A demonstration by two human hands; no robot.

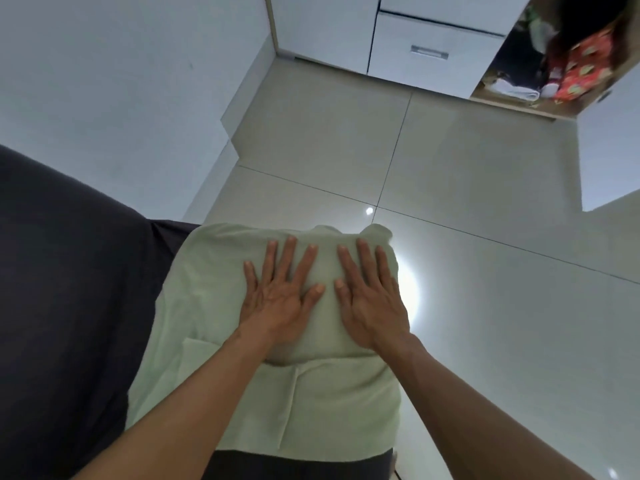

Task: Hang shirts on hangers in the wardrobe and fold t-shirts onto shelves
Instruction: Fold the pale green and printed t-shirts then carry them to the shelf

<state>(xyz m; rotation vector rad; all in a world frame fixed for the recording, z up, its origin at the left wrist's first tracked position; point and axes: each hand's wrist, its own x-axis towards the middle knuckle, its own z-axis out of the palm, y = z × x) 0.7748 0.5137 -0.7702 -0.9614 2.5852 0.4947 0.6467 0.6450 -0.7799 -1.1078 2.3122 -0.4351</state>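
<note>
Fold step: pale green t-shirt [270, 393]
I press left hand [280, 299] and right hand [372, 306] flat, fingers spread, side by side; its long axis runs toward me.

Left hand [282, 299] and right hand [372, 301] flat, palms down, fingers spread, side by side

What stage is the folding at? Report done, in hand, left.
Done: folded white items already lie in the open wardrobe. In hand: left hand and right hand press flat on the half-folded green t-shirt. Left: finishing the fold and shelving it.
</note>
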